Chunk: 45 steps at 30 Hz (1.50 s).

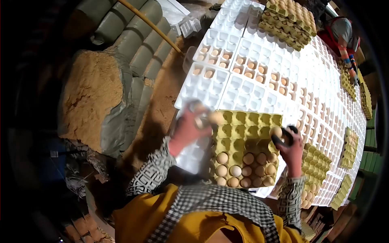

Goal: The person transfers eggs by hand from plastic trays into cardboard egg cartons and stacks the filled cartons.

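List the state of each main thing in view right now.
Left hand: gloved, blurred, holding eggs
Right hand: gloved, curled, one egg at its fingertips
Yellow egg tray: partly filled, eggs in near rows
White trays: some cells filled, others not
Tray stack: several layers high, eggs on top
Large bag: open, brown filling exposed

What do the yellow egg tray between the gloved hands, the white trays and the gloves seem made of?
Yellow egg tray: probably moulded pulp, matte, with rounded cups.
White trays: likely foam or plastic, smooth and bright, with crisp pockets.
Gloves: perhaps pink fabric, with a dark, rubbery-looking coating on the right one's fingers; the left is blurred.
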Available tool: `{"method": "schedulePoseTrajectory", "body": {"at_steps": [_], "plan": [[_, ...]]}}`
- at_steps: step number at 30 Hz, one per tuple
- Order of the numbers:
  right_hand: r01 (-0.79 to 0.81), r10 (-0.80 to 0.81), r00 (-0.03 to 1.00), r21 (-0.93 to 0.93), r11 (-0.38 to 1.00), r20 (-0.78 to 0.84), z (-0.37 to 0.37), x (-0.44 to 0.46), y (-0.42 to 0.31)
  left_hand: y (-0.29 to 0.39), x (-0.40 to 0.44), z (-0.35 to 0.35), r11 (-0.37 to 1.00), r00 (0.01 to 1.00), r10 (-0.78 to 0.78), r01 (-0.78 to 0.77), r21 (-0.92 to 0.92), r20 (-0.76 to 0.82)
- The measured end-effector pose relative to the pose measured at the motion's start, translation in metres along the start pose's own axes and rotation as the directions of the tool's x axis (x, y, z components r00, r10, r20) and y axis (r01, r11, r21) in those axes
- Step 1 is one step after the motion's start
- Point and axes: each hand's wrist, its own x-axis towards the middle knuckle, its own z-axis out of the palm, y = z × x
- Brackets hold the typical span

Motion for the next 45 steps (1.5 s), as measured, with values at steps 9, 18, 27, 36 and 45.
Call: {"method": "schedulePoseTrajectory", "body": {"at_steps": [9,18,27,36,45], "plan": [[0.61,-0.623,0.722,0.15,0.778,0.301,0.173,0.219,-0.084,-0.136,0.152,-0.003,0.964,0.998,0.028,-0.01,0.267,-0.064],[0.648,-0.757,0.54,0.392,0.653,0.368,0.224,0.185,-0.097,-0.162,0.109,0.003,0.987,0.788,0.151,-0.082,0.142,-0.597],[0.078,-0.217,0.965,0.633,0.77,0.145,0.075,0.146,-0.062,-0.136,0.075,0.006,0.929,0.925,0.226,-0.111,0.352,-0.305],[0.044,-0.027,0.974,-0.074,0.996,0.224,0.002,-0.052,-0.009,0.05,-0.048,0.085,0.745,0.706,0.382,-0.617,0.253,0.597],[0.293,-0.318,0.935,0.164,0.942,0.155,0.02,-0.067,0.064,0.059,-0.059,0.099,0.934,0.925,0.17,-0.042,-0.355,0.34]]}}
